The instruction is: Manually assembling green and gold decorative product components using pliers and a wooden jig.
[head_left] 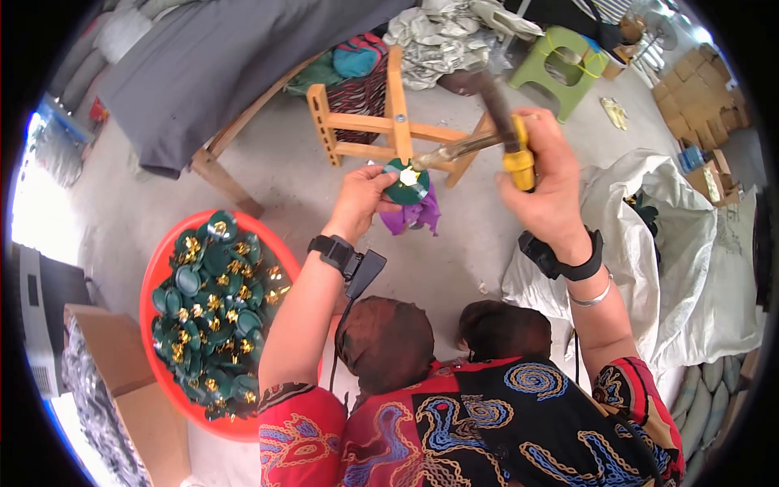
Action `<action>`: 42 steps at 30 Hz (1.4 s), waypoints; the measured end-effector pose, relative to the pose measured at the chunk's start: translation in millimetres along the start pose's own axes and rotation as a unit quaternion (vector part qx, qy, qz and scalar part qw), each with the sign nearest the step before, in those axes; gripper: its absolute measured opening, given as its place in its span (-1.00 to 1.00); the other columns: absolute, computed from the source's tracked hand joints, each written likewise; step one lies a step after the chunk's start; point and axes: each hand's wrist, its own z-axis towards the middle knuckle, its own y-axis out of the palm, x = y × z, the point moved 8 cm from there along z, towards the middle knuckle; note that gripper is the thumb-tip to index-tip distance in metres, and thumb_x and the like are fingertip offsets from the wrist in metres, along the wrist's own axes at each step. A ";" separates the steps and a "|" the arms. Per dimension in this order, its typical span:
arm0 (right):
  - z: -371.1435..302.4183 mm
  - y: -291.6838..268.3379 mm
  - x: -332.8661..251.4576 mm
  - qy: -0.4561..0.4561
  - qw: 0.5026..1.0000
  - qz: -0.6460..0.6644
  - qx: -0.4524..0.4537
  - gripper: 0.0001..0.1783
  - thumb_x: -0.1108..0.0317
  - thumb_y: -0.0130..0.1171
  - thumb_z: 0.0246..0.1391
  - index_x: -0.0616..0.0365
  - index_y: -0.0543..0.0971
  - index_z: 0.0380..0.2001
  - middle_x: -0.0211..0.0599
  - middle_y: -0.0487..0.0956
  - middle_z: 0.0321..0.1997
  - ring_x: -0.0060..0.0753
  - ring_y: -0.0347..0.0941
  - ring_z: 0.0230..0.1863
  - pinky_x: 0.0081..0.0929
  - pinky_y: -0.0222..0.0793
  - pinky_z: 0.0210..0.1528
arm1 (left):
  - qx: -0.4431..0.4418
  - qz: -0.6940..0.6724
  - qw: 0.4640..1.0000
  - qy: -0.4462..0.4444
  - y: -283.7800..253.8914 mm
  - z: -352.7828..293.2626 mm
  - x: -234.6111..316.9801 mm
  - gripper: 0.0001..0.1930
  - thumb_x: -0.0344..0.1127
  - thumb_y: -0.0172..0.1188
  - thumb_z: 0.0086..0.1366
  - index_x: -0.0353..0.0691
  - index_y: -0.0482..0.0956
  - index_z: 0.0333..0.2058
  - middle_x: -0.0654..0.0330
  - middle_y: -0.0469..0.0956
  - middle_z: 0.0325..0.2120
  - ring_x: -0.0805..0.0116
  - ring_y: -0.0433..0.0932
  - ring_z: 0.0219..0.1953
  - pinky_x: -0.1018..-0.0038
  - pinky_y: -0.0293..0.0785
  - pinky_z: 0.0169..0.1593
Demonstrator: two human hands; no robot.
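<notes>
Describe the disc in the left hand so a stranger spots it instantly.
Find the big red tub on the person's left, heaped with green discs bearing gold pieces. Up and right of it, the left hand pinches one dark-green disc with a bright centre. Unlike the heaped ones, it is held in a hand.

No writing, label, brand, number or sign can be read anywhere in the frame.
</notes>
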 end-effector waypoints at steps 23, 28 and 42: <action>33.6 18.8 -5.7 -0.147 0.983 -0.067 -0.084 -0.54 0.52 0.16 -0.32 0.20 0.44 -0.19 -0.06 0.42 -0.18 -0.02 0.41 -0.22 -0.33 0.38 -0.22 | 0.044 0.408 0.827 0.386 58.0 -7.0 36.9 -0.80 -0.35 0.28 0.02 -0.27 0.57 -0.35 0.06 0.54 -0.45 0.04 0.48 -0.33 0.28 0.41 -0.29; 60.2 -69.0 -37.1 0.012 0.975 -0.177 0.136 -0.48 0.54 0.14 -0.13 0.29 0.38 0.00 -0.27 0.54 -0.25 -0.42 0.44 -0.25 -0.50 0.36 -0.16 | 0.060 0.405 0.824 0.393 59.6 -14.0 45.2 -0.80 -0.36 0.27 0.05 -0.33 0.42 -0.50 0.08 0.45 -0.56 0.08 0.41 -0.43 0.26 0.34 -0.38; -10.0 77.4 44.4 0.086 0.976 0.061 -0.189 -0.56 0.50 0.13 -0.37 0.27 0.41 -0.25 0.05 0.38 -0.12 0.08 0.31 -0.05 -0.22 0.28 0.00 | 0.042 0.516 0.757 0.397 59.8 0.5 32.6 -0.79 -0.33 0.28 0.00 -0.30 0.54 -0.40 -0.01 0.51 -0.52 -0.01 0.48 -0.40 0.24 0.41 -0.32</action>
